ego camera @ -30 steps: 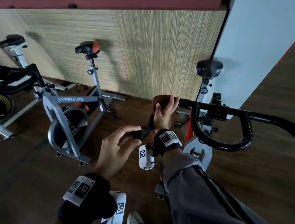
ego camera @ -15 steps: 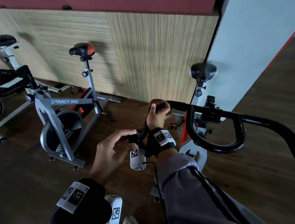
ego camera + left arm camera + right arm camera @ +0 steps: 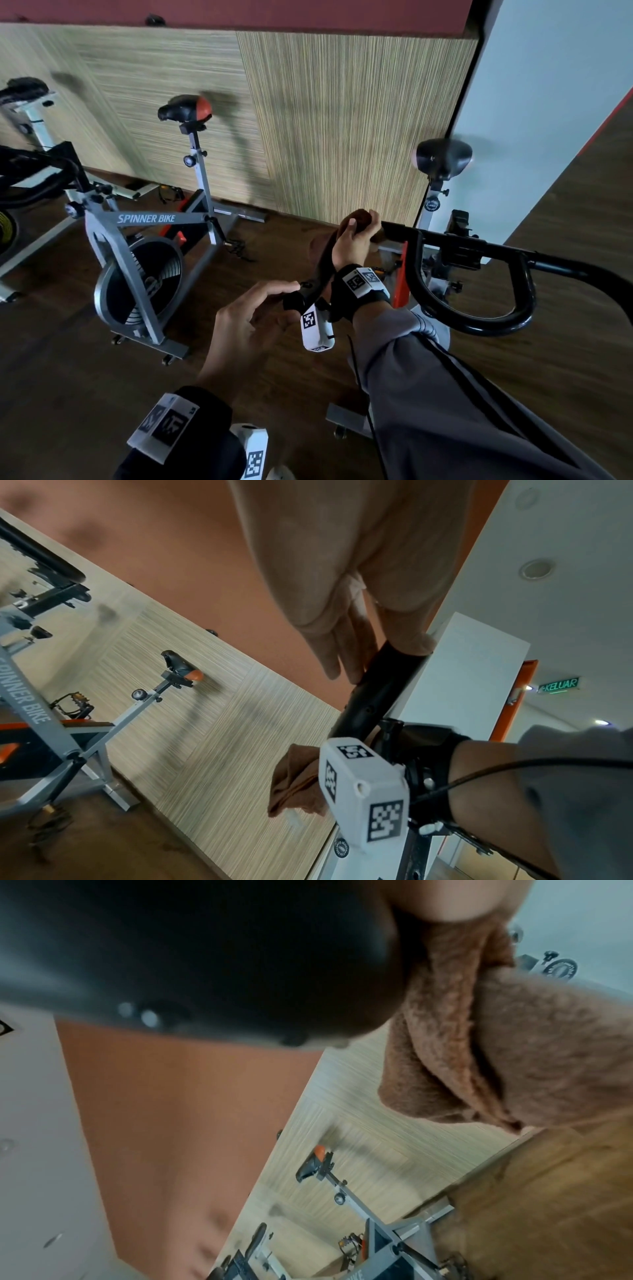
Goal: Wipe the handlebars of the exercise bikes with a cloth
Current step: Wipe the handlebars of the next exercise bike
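The near bike's black handlebar [image 3: 416, 274] runs across the right of the head view, and its left arm bends down toward me. My right hand [image 3: 361, 222] grips a brown cloth [image 3: 359, 215] wrapped round the bend of that arm. In the right wrist view the fluffy cloth [image 3: 514, 1056] hangs beside the black handlebar [image 3: 205, 955]. My left hand [image 3: 291, 301] pinches the arm's free end. In the left wrist view my left hand [image 3: 380, 656] has its thumb and fingers on opposite sides of the handlebar [image 3: 369, 696], with the cloth [image 3: 294, 780] below.
A grey bike marked SPINNER BIKE [image 3: 147, 219] stands on the wooden floor to the left, and another bike [image 3: 27, 171] shows at the far left edge. The near bike's black saddle [image 3: 442, 161] rises behind the handlebar. A wood-panel wall and a white pillar [image 3: 548, 102] close the back.
My right hand's fingers have curled tighter over the cloth at the bend. My left hand has stayed at the handlebar's end. The head view has shifted a little.
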